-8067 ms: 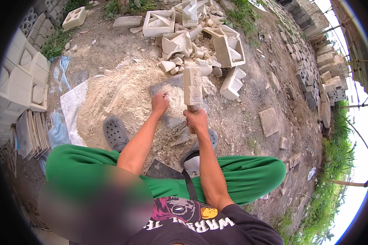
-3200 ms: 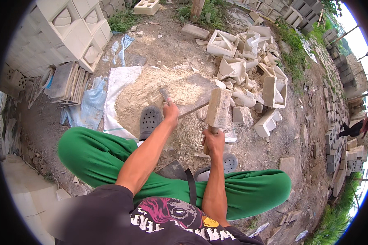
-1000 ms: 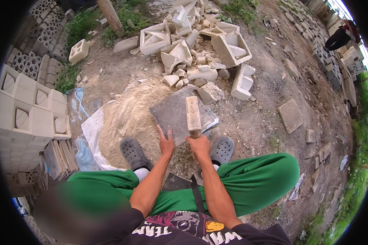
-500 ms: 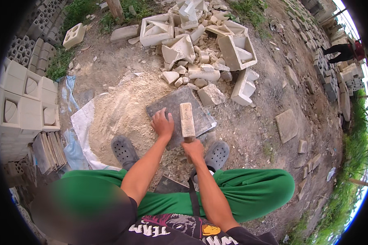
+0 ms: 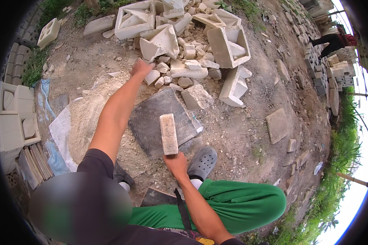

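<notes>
A mallet with a dusty, block-shaped head [image 5: 168, 134] is gripped by its short handle in my right hand [image 5: 176, 164], closed over the near part of a dark flat slab [image 5: 159, 110]. My left hand [image 5: 142, 67] reaches far forward to the near left edge of a pile of broken pale blocks [image 5: 189, 68]. Beside its thumb lies a small pale chunk [image 5: 152, 76]. The fingers point down and away, so their grip is hidden. Pale crushed grit [image 5: 92, 118] is heaped left of the slab, partly on a white sheet [image 5: 63, 130].
Hollow pale blocks [image 5: 26, 116] are stacked at the left, with thin boards [image 5: 32, 163] leaning near them. My grey clog [image 5: 202, 162] stands right of the slab. A flat stone [image 5: 276, 125] lies on the right. Another person [image 5: 335, 43] stands by blocks at the far right.
My left hand has left the slab and stretched forward to the rubble. My right hand, with the mallet, has shifted slightly left and nearer to me. The view has moved too.
</notes>
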A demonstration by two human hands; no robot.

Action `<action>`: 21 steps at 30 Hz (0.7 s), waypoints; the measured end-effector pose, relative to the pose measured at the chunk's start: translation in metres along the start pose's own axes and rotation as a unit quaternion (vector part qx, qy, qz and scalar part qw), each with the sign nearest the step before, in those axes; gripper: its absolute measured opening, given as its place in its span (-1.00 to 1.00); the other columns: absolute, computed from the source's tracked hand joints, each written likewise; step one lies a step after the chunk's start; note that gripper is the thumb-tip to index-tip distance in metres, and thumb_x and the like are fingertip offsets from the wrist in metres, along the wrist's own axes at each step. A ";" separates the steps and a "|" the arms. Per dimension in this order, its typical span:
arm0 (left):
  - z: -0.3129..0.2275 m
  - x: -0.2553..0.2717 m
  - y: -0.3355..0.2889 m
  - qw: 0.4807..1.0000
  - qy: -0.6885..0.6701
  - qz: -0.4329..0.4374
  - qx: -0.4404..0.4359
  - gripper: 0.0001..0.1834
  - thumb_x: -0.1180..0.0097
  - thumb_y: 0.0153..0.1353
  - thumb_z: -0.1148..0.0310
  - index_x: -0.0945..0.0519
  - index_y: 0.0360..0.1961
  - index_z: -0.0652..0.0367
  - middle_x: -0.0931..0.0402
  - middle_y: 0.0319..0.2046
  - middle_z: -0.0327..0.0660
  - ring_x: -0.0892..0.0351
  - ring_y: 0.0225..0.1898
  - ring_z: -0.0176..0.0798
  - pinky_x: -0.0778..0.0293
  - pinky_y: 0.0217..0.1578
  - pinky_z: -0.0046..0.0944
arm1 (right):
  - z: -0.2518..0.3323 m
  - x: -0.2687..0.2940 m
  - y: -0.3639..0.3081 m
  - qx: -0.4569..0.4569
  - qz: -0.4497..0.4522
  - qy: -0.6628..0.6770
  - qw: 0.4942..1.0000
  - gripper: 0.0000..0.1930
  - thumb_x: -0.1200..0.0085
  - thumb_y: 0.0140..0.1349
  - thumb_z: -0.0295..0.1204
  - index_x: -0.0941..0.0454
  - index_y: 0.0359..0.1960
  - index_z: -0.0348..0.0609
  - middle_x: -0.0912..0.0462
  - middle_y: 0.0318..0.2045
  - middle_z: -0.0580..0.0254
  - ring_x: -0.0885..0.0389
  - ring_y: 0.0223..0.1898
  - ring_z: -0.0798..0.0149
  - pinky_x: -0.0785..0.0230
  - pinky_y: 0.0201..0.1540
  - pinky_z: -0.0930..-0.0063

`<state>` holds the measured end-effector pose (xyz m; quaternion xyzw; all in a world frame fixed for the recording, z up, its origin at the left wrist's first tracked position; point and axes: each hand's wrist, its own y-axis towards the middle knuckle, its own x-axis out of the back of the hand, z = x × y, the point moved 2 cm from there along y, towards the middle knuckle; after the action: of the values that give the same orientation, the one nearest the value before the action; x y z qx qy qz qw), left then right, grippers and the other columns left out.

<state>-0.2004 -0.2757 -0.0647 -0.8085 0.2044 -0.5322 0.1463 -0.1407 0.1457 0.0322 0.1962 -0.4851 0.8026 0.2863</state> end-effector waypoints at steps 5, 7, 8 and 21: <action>-0.016 0.017 -0.004 0.999 0.032 0.033 -0.016 -0.28 -0.33 -0.02 -0.07 -0.57 0.11 0.16 -0.57 0.13 -0.01 -0.55 0.16 0.05 -0.48 0.12 0.00 | 0.002 0.000 0.002 0.005 0.000 0.015 1.000 -0.57 -0.25 0.04 -0.10 -0.70 -0.26 -0.27 -0.69 -0.36 -0.25 -0.66 -0.16 -0.27 -0.51 -0.11 0.03; -0.022 0.022 -0.010 0.995 0.077 0.020 -0.058 -0.36 -0.30 -0.02 0.00 -0.62 0.04 0.17 -0.61 0.08 0.00 -0.59 0.11 0.09 -0.53 0.06 0.01 | 0.001 0.001 0.003 -0.006 -0.002 0.000 1.000 -0.57 -0.24 0.04 -0.10 -0.70 -0.27 -0.27 -0.69 -0.37 -0.24 -0.67 -0.17 -0.26 -0.51 -0.12 0.04; -0.022 0.026 -0.008 0.995 0.076 0.015 -0.061 -0.36 -0.30 -0.02 0.00 -0.62 0.04 0.17 -0.61 0.08 0.00 -0.59 0.11 0.09 -0.53 0.06 0.01 | 0.000 0.000 0.004 -0.007 0.005 0.002 1.000 -0.57 -0.23 0.05 -0.10 -0.70 -0.27 -0.27 -0.69 -0.37 -0.23 -0.67 -0.18 -0.27 -0.52 -0.12 0.04; -0.007 0.012 0.003 0.998 0.019 -0.011 -0.066 -0.19 -0.33 -0.08 -0.11 -0.46 0.12 0.18 -0.59 0.04 0.13 -0.58 0.09 0.15 -0.48 0.09 0.06 | -0.002 0.001 0.004 -0.004 0.038 -0.002 0.999 -0.47 -0.15 0.10 0.06 -0.70 -0.17 -0.19 -0.69 -0.23 -0.27 -0.63 -0.06 -0.30 -0.50 -0.02 -0.04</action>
<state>-0.2034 -0.2844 -0.0534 -0.8086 0.2325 -0.5341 0.0825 -0.1439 0.1465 0.0290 0.1781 -0.4961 0.8106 0.2550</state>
